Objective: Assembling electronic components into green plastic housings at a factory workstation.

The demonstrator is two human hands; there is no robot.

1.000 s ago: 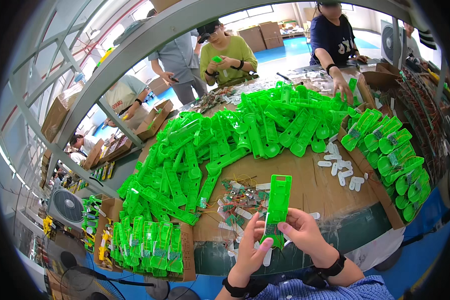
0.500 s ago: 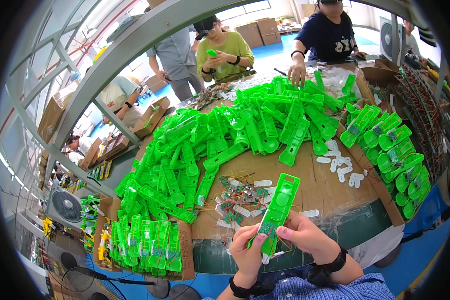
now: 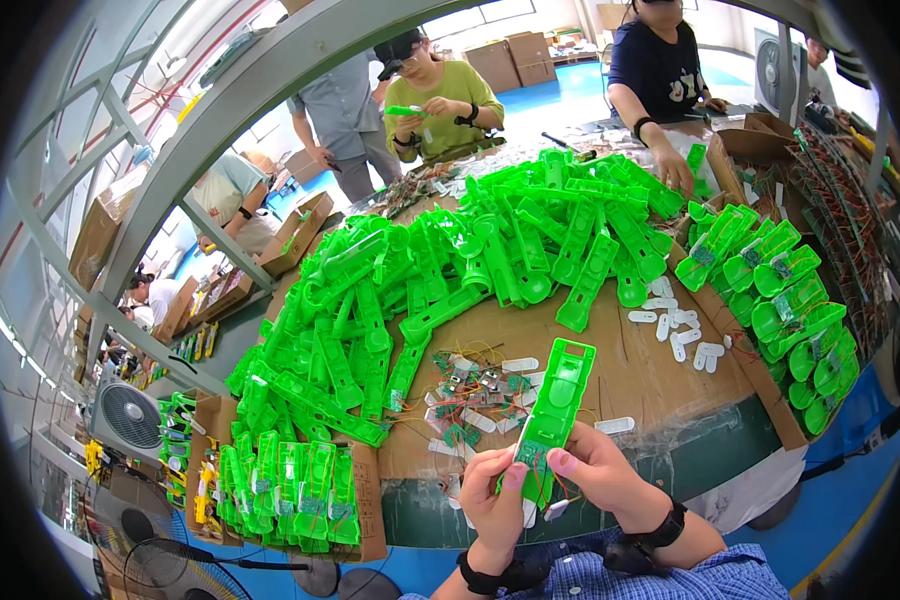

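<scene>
Between my two hands, just past the table's front edge, stands a long green plastic housing half [image 3: 558,390], tilted with its hollow side up. A small green circuit board [image 3: 533,453] with thin red wires sits in its lower end. My left hand [image 3: 494,492] grips the left edge, its thumb beside the board. My right hand [image 3: 602,470] holds the right edge, thumb close to the wires. A white strip-shaped piece [image 3: 528,514] shows below the housing's lower end. Beyond my hands lies a loose heap of circuit boards and wires [image 3: 470,395] with white oval pieces.
A big pile of green housings [image 3: 490,240] spreads across the table. White pieces [image 3: 678,325] lie to the right. Cardboard boxes of wired housings stand at left [image 3: 370,500] and right [image 3: 770,400]. Across the table, a co-worker's hand [image 3: 673,172] reaches at the pile; another person holds a green housing [image 3: 404,110].
Both hands keep hold of the housing, which has shifted only slightly. The co-worker's hand at the far side has moved right along the pile. The other co-worker's housing has turned sideways.
</scene>
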